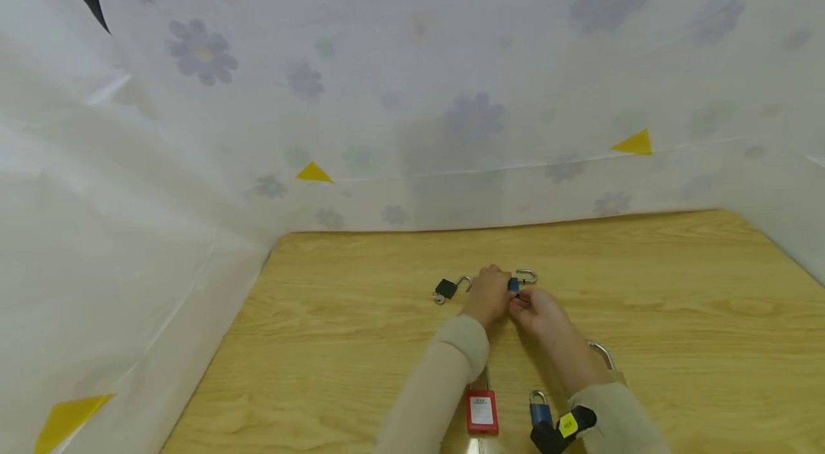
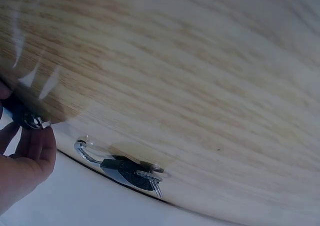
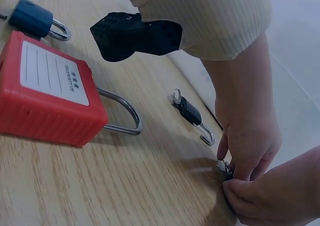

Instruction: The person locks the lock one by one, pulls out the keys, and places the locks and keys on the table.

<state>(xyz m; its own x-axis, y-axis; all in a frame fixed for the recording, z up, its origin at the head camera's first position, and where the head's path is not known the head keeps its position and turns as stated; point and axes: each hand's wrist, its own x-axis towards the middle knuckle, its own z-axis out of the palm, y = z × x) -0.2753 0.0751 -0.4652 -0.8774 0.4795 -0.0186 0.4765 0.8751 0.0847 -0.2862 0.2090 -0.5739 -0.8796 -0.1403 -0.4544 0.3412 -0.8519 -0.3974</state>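
Both hands meet over a small blue padlock (image 1: 513, 285) with its shackle (image 1: 528, 274) swung out to the right. My left hand (image 1: 488, 294) is at its left end and pinches a key on a small metal ring (image 2: 34, 121) there. From the right, my right hand (image 1: 540, 312) grips the padlock's body between thumb and fingers, seen low in the right wrist view. Fingers cover most of the body and the key. Left of the hands, a black padlock (image 1: 445, 288) lies with its shackle open and keys (image 2: 150, 178) hanging at its base.
Nearer the body, a red padlock (image 1: 481, 411) with a white label lies between the forearms. Another blue padlock (image 1: 540, 412) is by the right sleeve, and a metal shackle (image 1: 603, 352) shows beside the right forearm. A patterned white sheet (image 1: 412, 189) borders the wooden table (image 1: 335, 339).
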